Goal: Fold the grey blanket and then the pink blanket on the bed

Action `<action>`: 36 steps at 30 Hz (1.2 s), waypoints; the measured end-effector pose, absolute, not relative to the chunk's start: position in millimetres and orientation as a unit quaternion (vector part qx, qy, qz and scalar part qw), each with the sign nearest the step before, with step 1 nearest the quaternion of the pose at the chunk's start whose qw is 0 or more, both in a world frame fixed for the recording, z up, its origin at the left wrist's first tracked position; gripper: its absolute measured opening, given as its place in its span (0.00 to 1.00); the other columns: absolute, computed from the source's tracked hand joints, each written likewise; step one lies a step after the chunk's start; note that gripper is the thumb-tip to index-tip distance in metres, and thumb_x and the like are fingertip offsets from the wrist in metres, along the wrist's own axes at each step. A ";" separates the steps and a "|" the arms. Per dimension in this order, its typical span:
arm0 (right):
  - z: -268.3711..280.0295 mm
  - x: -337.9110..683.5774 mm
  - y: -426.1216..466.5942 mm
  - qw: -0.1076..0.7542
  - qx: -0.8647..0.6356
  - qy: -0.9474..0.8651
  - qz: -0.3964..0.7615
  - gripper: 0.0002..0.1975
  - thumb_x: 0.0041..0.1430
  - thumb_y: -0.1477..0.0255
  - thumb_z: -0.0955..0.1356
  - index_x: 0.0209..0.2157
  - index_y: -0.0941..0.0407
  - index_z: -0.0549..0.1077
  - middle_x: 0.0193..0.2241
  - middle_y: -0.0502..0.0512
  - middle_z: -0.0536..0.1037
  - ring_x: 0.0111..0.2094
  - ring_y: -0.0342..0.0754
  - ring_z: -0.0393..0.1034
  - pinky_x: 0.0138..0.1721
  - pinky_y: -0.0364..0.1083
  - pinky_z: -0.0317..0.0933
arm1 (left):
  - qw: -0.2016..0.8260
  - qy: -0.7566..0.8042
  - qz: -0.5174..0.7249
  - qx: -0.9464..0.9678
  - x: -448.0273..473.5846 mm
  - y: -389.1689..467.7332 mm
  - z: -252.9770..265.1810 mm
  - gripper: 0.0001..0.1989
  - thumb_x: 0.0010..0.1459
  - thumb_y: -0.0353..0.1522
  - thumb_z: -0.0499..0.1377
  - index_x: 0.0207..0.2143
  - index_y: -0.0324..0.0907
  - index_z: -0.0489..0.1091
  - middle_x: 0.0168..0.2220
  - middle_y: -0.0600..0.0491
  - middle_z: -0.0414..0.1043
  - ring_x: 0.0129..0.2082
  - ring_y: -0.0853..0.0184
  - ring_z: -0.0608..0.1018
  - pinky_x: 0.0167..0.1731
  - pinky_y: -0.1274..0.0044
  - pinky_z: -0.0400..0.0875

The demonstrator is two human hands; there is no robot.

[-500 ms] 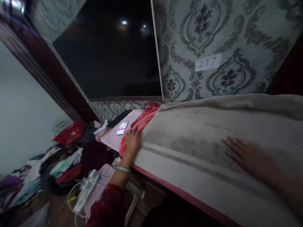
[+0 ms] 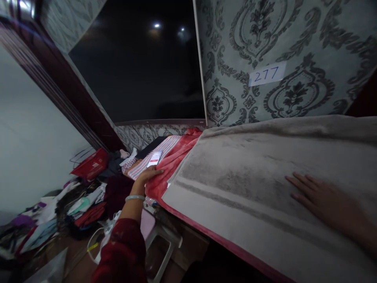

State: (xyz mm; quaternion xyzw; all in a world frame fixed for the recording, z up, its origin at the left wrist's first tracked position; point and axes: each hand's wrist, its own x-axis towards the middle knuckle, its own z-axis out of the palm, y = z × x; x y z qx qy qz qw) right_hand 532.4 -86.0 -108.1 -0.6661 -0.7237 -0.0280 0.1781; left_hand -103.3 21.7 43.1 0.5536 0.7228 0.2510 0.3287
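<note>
My right hand (image 2: 326, 200) lies flat, fingers outstretched, on a grey plush blanket (image 2: 235, 165) spread over a long surface. My left hand (image 2: 147, 175) rests at the left end of that surface, by the near edge of a red plush blanket (image 2: 173, 161). Its thumb points right across the red cloth, apart from the other fingers, which are partly hidden. Just beyond these fingers lies a phone (image 2: 154, 159) with a lit screen, partly blurred out, on a striped cloth (image 2: 169, 144). Whether the fingers touch the phone is unclear.
A large dark television screen (image 2: 141, 70) stands behind. Clothes (image 2: 88, 208) are heaped on the floor at left, beside a red bag (image 2: 91, 163). Below my left arm is a plastic stool (image 2: 165, 239). A paper marked 277 (image 2: 267, 74) is on the patterned wall.
My left hand has moved left and nearer, off the grey blanket's corner to the red blanket's edge below the phone. My right hand stays flat on the grey blanket.
</note>
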 end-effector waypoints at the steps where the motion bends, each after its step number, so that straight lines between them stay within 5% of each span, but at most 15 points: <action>1: -109.2 533.1 -85.9 0.182 -0.667 -0.722 -0.024 0.35 0.61 0.48 0.55 0.66 0.44 0.62 0.67 0.55 0.63 0.67 0.62 0.54 0.63 0.65 0.56 | 0.366 0.699 0.250 0.561 -103.7 20.2 47.1 0.36 0.32 0.50 0.75 0.41 0.38 0.76 0.38 0.46 0.82 0.43 0.54 0.81 0.41 0.71 0.77; 5: -117.3 537.3 -84.0 0.200 -0.659 -0.725 -0.024 0.35 0.61 0.48 0.55 0.67 0.42 0.61 0.67 0.55 0.63 0.68 0.61 0.54 0.63 0.65 0.55 | 0.503 0.623 0.236 0.551 -103.0 4.3 50.9 0.43 0.27 0.49 0.76 0.48 0.41 0.75 0.45 0.46 0.81 0.49 0.52 0.80 0.46 0.68 0.77; 9: -124.1 540.8 -80.8 0.208 -0.656 -0.725 -0.024 0.34 0.61 0.49 0.56 0.67 0.41 0.61 0.67 0.56 0.63 0.68 0.60 0.53 0.63 0.64 0.55 | 0.480 0.627 0.269 0.551 -101.5 -5.1 47.1 0.40 0.32 0.49 0.75 0.49 0.42 0.75 0.45 0.47 0.81 0.48 0.51 0.81 0.47 0.65 0.77; 15: -115.6 533.2 -81.3 0.179 -0.662 -0.726 -0.037 0.36 0.62 0.48 0.54 0.67 0.46 0.62 0.67 0.56 0.62 0.68 0.60 0.53 0.63 0.63 0.54 | 0.194 0.756 0.087 0.619 -111.1 8.6 60.5 0.22 0.50 0.43 0.65 0.45 0.40 0.77 0.44 0.47 0.81 0.46 0.57 0.81 0.46 0.71 0.75; 19: -91.0 517.4 -89.0 0.129 -0.686 -0.715 -0.030 0.35 0.65 0.51 0.52 0.68 0.49 0.62 0.69 0.55 0.59 0.68 0.61 0.52 0.65 0.62 0.53 | 0.088 0.789 0.000 0.609 -107.2 10.4 61.9 0.19 0.52 0.40 0.62 0.38 0.33 0.78 0.44 0.33 0.79 0.50 0.45 0.79 0.48 0.64 0.73; 24: -68.6 506.1 -91.7 0.112 -0.689 -0.716 -0.016 0.32 0.67 0.52 0.54 0.69 0.47 0.60 0.70 0.54 0.56 0.69 0.60 0.49 0.66 0.63 0.50 | -0.151 0.718 0.064 0.677 -50.2 28.0 62.3 0.24 0.62 0.36 0.51 0.55 0.32 0.72 0.53 0.31 0.74 0.56 0.44 0.75 0.52 0.59 0.70; 27: -64.7 504.4 -90.4 0.125 -0.689 -0.714 -0.019 0.31 0.69 0.53 0.54 0.68 0.46 0.59 0.70 0.53 0.55 0.70 0.60 0.48 0.66 0.64 0.49 | -0.106 0.577 0.081 0.806 13.2 41.0 50.1 0.28 0.65 0.39 0.52 0.64 0.39 0.65 0.64 0.41 0.66 0.65 0.54 0.67 0.62 0.66 0.63; 31: -59.2 507.0 -97.5 0.112 -0.688 -0.717 0.009 0.31 0.69 0.55 0.56 0.69 0.48 0.59 0.71 0.55 0.53 0.71 0.60 0.46 0.67 0.63 0.48 | -0.049 0.548 0.027 0.835 74.9 43.9 14.7 0.31 0.67 0.43 0.51 0.69 0.44 0.56 0.72 0.43 0.51 0.71 0.50 0.55 0.66 0.54 0.53; 36: -55.5 541.1 -138.7 0.108 -0.702 -0.703 0.012 0.30 0.69 0.56 0.57 0.69 0.47 0.59 0.70 0.55 0.54 0.70 0.59 0.47 0.67 0.63 0.47 | -0.059 0.569 0.034 0.820 79.0 43.7 -13.0 0.30 0.68 0.39 0.46 0.70 0.40 0.55 0.71 0.42 0.51 0.71 0.51 0.54 0.66 0.53 0.50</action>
